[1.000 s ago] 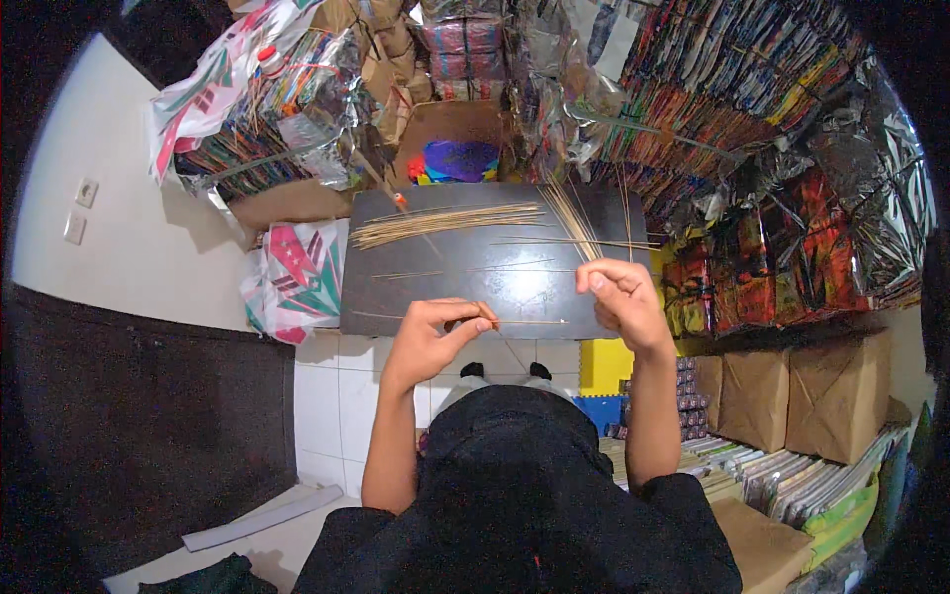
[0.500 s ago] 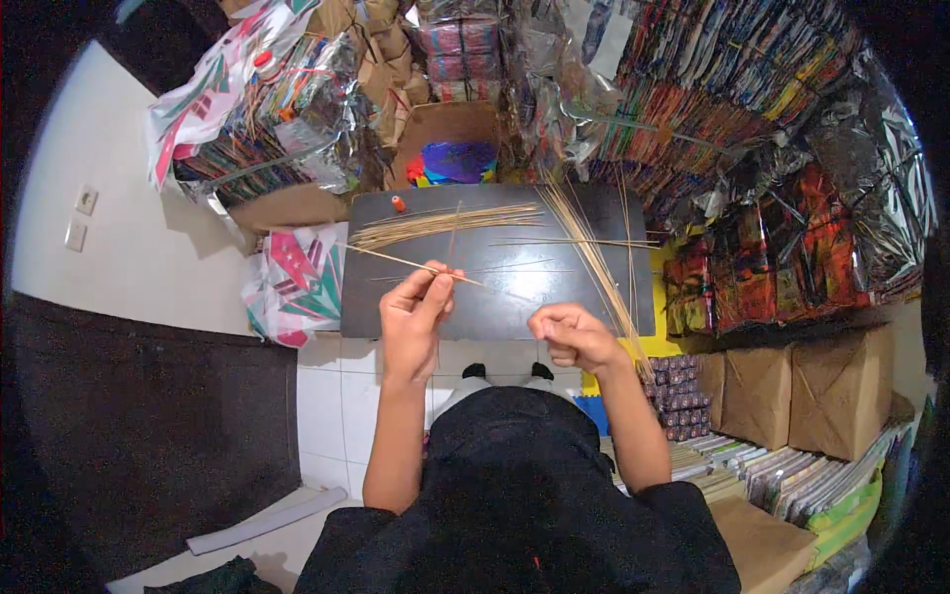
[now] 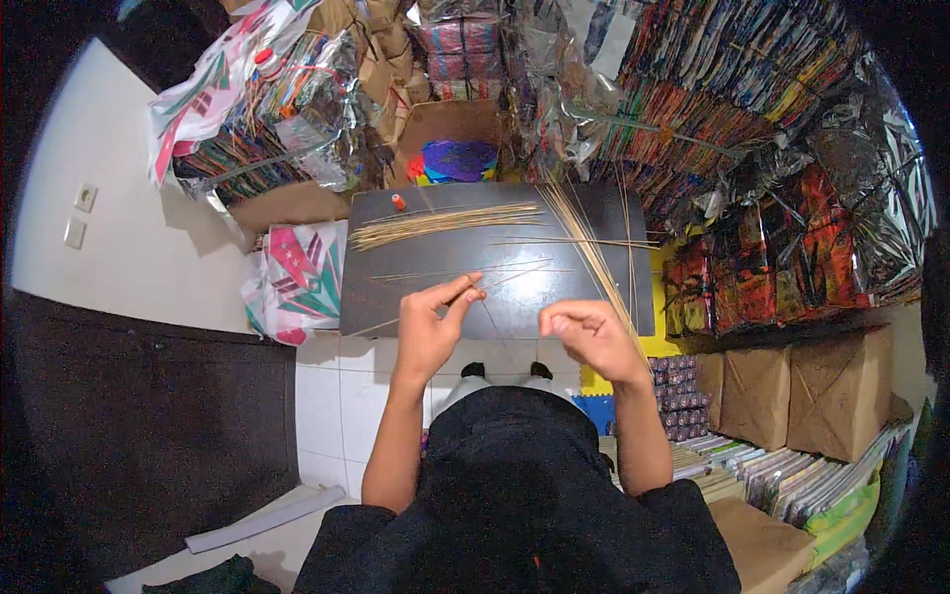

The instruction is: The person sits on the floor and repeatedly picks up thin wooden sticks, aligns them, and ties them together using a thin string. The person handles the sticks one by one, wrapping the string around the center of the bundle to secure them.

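My left hand (image 3: 427,325) pinches thin bamboo sticks (image 3: 517,274) between thumb and fingertips, above the near part of a dark table (image 3: 396,259). One stick slants across the grip. Another thin length runs down from the fingertips toward my lap. My right hand (image 3: 597,342) is held apart on the right, fingers curled against the thumb. A faint line hangs below it, too fine to name. Beyond my left hand lies a bundle of bamboo sticks (image 3: 450,226). A longer stick bundle (image 3: 592,249) slants along the table's right side, crossed by a few sticks.
An orange spool (image 3: 399,202) stands at the table's far left. Wrapped stacks (image 3: 693,99) crowd the back and right. Brown paper packages (image 3: 836,391) sit at the lower right. A printed plastic bag (image 3: 297,282) touches the table's left side.
My left hand has turned and moved slightly right and nearer, tilting the sticks the other way. The right hand has shifted a little to the right.
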Action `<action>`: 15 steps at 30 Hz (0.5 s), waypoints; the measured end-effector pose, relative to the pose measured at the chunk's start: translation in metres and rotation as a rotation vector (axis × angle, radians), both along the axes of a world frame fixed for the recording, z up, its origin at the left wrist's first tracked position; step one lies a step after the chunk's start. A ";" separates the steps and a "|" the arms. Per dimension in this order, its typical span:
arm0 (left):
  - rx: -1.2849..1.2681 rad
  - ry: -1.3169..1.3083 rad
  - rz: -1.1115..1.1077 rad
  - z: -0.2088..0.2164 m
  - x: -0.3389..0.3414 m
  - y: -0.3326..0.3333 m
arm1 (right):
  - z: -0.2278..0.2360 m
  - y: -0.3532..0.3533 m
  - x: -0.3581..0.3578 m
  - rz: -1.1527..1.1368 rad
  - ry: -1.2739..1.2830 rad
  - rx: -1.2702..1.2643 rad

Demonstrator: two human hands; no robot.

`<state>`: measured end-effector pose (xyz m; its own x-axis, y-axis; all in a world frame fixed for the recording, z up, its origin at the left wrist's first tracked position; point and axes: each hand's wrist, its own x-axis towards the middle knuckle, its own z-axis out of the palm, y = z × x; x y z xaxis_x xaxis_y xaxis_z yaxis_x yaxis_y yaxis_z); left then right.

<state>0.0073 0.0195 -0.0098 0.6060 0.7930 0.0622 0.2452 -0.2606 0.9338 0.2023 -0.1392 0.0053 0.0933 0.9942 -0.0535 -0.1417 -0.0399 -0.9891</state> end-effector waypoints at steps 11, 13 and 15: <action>0.427 0.053 -0.085 0.009 0.006 0.003 | 0.025 0.004 0.014 -0.161 -0.128 -0.058; 0.568 0.099 -0.156 0.015 0.009 0.003 | 0.030 0.008 0.016 -0.202 -0.126 -0.063; 0.682 0.129 -0.268 0.016 0.011 0.004 | 0.039 0.019 0.013 -0.251 -0.121 -0.005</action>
<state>0.0187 0.0239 0.0058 0.8091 0.4276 0.4031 0.1880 -0.8383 0.5118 0.2158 -0.1204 0.0441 0.3422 0.9391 -0.0317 -0.0284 -0.0234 -0.9993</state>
